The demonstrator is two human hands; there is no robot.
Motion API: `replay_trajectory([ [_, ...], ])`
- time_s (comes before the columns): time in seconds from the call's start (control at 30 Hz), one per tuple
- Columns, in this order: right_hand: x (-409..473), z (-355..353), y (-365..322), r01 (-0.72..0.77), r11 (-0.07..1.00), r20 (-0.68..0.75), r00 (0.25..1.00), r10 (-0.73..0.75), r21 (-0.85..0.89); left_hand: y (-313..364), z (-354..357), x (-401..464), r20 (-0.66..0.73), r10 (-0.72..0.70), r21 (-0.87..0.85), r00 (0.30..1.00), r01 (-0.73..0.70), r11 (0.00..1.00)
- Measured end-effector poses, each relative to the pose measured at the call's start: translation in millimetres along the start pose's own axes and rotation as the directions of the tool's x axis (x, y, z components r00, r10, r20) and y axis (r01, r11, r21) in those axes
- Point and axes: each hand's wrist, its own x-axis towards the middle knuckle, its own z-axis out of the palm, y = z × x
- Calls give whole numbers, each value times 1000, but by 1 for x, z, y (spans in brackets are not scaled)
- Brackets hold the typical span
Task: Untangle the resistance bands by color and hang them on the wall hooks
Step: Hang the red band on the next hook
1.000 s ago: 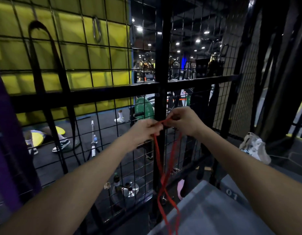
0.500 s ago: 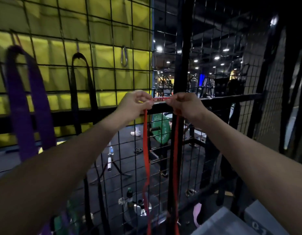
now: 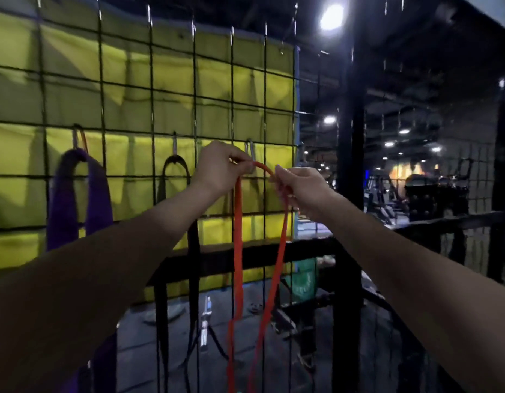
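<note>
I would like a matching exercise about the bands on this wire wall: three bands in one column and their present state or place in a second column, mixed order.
Column 1:
1. purple band
2. black band
3. red band

Column 2:
A. held up by both hands at a hook
B. hanging, furthest left
C. hanging, in the middle

Pairs: 1-B, 2-C, 3-A. The left hand and right hand pinch its top loop.
</note>
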Motion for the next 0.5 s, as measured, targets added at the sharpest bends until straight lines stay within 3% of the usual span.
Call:
replay_trajectory([
  [0.07,19,7,-9,20,1000,-22,1000,-20,4,-4,-1,12,12,12,31,1000,-12,999],
  [0.2,48,14,-26,146,963,-58,985,-163,-227,-7,-3,24,51,79,154,996,-86,984],
  [0.33,61,23,-36,205,886,-5,974,-228,-416,-9,-6,29,85,139,201,987,-153,968],
  [0.5,59,27,-43,122,949,16,992,-122,-292,-11,-11,31,74,139,188,988,-151,971],
])
